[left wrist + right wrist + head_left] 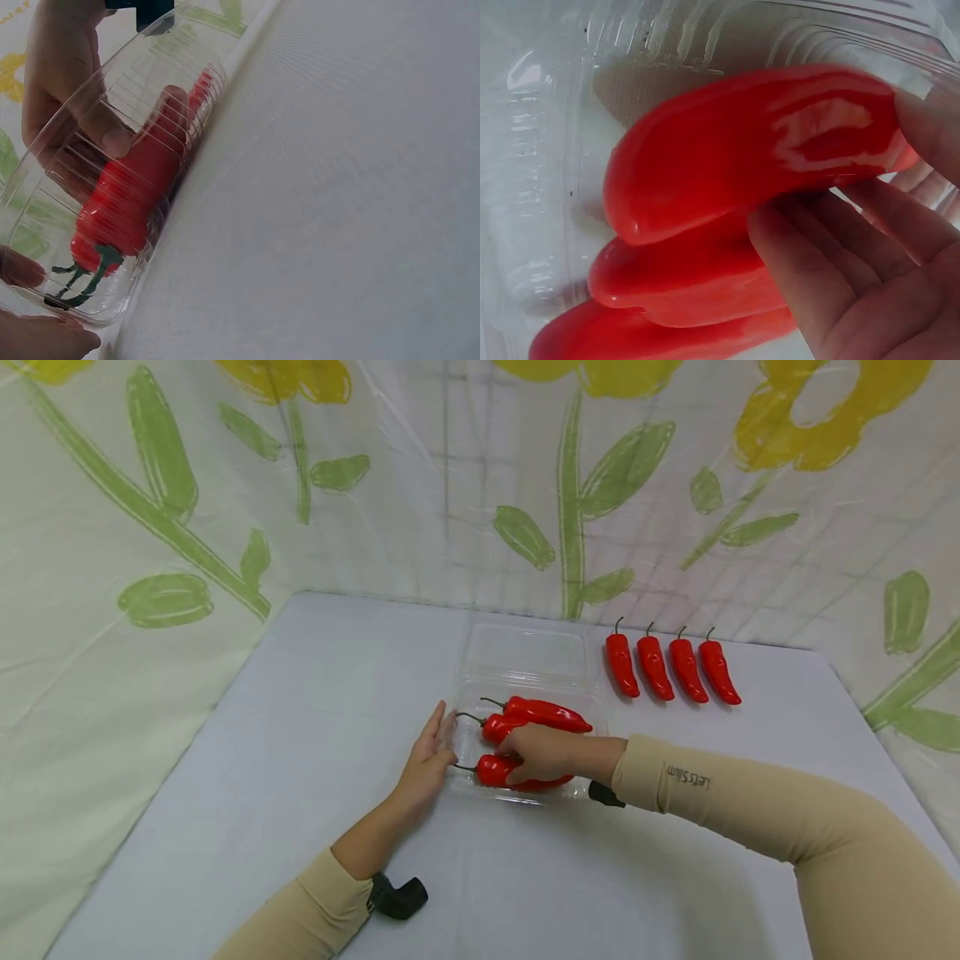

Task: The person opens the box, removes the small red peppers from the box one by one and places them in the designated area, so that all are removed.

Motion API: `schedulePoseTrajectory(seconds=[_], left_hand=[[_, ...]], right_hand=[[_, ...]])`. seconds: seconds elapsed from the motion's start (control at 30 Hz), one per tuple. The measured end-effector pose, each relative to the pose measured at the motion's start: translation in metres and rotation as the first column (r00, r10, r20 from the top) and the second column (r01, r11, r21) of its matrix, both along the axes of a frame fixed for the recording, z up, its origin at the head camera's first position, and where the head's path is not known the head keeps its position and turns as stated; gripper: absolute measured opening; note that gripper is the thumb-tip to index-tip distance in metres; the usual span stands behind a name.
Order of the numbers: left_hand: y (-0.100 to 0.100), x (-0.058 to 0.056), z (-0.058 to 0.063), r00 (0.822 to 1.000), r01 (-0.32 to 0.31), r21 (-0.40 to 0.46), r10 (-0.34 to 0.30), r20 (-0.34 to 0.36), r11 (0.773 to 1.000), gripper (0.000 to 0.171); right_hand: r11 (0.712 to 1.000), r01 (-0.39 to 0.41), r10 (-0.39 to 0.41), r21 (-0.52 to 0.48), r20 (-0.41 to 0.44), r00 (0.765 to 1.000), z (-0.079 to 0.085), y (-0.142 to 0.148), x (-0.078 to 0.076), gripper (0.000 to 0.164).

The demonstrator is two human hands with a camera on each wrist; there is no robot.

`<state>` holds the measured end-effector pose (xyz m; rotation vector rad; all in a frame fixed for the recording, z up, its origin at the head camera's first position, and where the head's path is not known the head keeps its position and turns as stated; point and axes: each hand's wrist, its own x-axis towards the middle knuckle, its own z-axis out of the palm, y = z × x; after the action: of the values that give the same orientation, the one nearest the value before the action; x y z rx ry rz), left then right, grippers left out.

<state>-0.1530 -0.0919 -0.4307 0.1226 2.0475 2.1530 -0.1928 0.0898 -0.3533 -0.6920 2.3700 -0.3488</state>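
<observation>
While held, red pepper (pixel 757 142), stem (pixel 466 768) seemingly green

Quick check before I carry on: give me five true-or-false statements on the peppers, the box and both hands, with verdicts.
1. Three red peppers are inside the clear box. True.
2. The box is shut. False: its lid is open, folded back away from the person.
3. The right hand holds the pepper nearest the person. True.
4. Both hands hold peppers. False: the left hand is at the box's left side.
5. In the head view, four more peppers lie in a row right of the lid. True.
</observation>
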Motion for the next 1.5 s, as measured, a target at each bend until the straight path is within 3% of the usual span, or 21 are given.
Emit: schedulePoseTrajectory(seconds=[0.3, 0.53, 0.93, 1.5], left_hand=[[0.001, 0.000, 0.001, 1.000, -0.006, 0.034, 0.006, -0.003, 0.999, 0.076], [0.001, 0.001, 0.003, 1.000, -0.023, 0.000, 0.023, 0.010, 1.000, 0.077], [0.002, 0.000, 0.004, 0.999, -0.027, 0.001, 0.027, 0.017, 1.000, 0.078], [0.002, 0.000, 0.003, 0.999, -0.030, -0.010, 0.030, 0.019, 1.000, 0.078]], right_hand=[[0.996, -0.076, 0.077, 0.054, -0.029, 0.997, -0.002, 0.001, 0.002, 0.056], [0.992, -0.104, 0.108, -0.073, 0.051, 0.993, 0.004, 0.010, -0.005, 0.049], [0.975, -0.038, 0.069, -0.217, 0.139, 0.988, 0.007, 0.024, -0.005, 0.043], [0.972, -0.045, 0.077, -0.231, 0.133, 0.988, 0.010, 0.028, -0.004, 0.044]])
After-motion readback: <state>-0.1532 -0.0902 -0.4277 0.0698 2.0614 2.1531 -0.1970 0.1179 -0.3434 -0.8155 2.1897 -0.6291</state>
